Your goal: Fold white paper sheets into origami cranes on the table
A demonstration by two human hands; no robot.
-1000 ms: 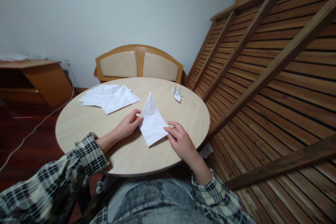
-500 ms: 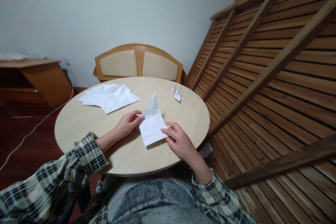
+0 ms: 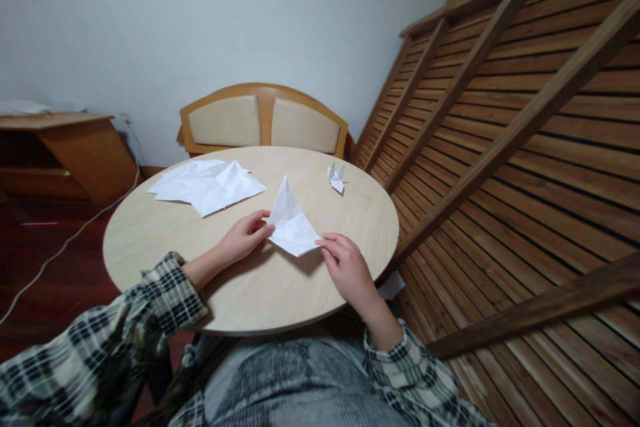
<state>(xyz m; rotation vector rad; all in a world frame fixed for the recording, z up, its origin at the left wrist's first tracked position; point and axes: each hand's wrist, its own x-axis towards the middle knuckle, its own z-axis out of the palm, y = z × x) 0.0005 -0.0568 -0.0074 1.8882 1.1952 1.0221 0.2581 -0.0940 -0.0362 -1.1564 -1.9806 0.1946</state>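
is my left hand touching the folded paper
Touching. The head view shows the left hand pinching the folded paper at its left corner, with no gap visible; the right hand holds its right corner.

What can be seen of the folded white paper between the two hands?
The folded white paper is a thin, creased sheet folded into a pointed, kite-like shape. Its long tip points away from the person and a shorter corner points toward them. It lies on the pale wooden round table, and its near part looks slightly lifted, with a shadow beneath. The left hand holds its left corner and the right hand holds its right corner.
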